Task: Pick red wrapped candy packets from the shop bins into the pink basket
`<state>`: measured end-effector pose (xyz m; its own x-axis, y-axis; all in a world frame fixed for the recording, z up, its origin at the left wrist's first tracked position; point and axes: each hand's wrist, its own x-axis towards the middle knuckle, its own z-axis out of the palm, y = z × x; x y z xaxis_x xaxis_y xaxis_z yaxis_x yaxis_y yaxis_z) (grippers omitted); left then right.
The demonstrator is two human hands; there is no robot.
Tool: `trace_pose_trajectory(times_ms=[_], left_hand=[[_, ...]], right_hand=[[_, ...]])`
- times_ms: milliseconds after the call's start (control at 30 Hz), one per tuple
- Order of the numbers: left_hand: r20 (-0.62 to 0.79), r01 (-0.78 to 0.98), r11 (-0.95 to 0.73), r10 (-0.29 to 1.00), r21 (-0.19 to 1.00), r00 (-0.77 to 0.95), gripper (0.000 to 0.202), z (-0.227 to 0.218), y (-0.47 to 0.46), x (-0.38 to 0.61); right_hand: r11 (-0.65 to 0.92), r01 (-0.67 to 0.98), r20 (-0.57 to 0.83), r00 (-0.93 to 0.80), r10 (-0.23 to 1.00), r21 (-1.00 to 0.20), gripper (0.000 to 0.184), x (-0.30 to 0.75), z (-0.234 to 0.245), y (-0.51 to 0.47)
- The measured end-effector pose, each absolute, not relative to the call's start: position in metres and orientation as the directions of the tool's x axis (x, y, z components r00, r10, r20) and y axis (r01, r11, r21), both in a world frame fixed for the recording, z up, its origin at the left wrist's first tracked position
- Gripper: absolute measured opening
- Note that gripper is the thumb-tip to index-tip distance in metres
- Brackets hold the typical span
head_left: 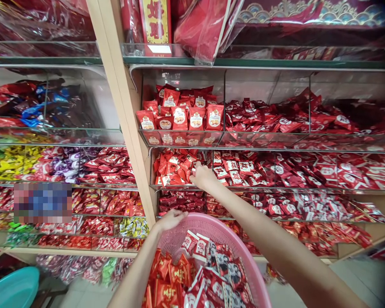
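Note:
A pink plastic basket [253, 261] sits low in front of me, with red, gold and white wrapped packets [179, 273] inside. My left hand [171, 220] is closed over the basket's far left rim. Stretched forward to the middle shelf, my right hand [203, 175] touches red-and-white wrapped packets [173, 169] in the left compartment. Its fingers are bent in among them, and whatever is between the fingertips is hidden. Just right of that hand lie more red packets with white labels [234, 169].
A clear shelf lip [186, 187] fronts that compartment. Above it, red snack bags [179, 115] stand behind another clear panel [186, 137]. A wooden upright [122, 107] separates the left shelves. A turquoise basin [14, 288] stands at lower left.

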<state>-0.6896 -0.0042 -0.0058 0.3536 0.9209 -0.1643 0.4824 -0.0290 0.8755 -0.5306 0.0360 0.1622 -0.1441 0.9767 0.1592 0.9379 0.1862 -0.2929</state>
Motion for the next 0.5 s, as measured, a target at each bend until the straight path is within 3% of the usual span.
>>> trace_pose_trajectory(times_ms=[133, 200, 233, 300, 367, 433, 500], left_hand=[[-0.18, 0.48, -0.012, 0.918, 0.877, 0.352, 0.057, -0.001, -0.006, -0.689], [-0.18, 0.482, -0.009, 0.922, 0.876, 0.344, 0.057, 0.001, -0.007, -0.689], [-0.179, 0.485, -0.009, 0.924, 0.874, 0.339, 0.058, 0.001, -0.007, -0.69], [-0.179, 0.493, -0.006, 0.928, 0.87, 0.326, 0.059, 0.002, -0.007, -0.69], [-0.183, 0.504, 0.001, 0.932, 0.864, 0.311, 0.059, 0.001, -0.007, -0.691], [-0.19, 0.504, 0.005, 0.93, 0.864, 0.316, 0.059, 0.0, -0.005, -0.691], [-0.186, 0.499, -0.01, 0.921, 0.866, 0.341, 0.058, -0.001, -0.003, -0.69]], right_hand=[[0.23, 0.934, 0.192, -0.181, 0.965, -0.273, 0.038, -0.52, 0.18, 0.016], [0.273, 0.884, 0.201, -0.21, 0.957, -0.379, 0.041, -0.505, 0.181, 0.001], [0.295, 0.817, 0.184, -0.233, 0.955, -0.495, 0.043, -0.496, 0.178, -0.007], [0.263, 0.533, 0.087, -0.331, 0.94, -0.804, 0.044, -0.477, 0.165, -0.024], [0.039, 0.132, -0.029, -0.478, 0.878, -0.99, 0.04, -0.461, 0.144, -0.04], [-0.222, -0.14, -0.105, -0.569, 0.816, -0.965, 0.036, -0.452, 0.121, -0.052], [-0.381, -0.273, -0.152, -0.603, 0.783, -0.883, 0.036, -0.45, 0.102, -0.06]])
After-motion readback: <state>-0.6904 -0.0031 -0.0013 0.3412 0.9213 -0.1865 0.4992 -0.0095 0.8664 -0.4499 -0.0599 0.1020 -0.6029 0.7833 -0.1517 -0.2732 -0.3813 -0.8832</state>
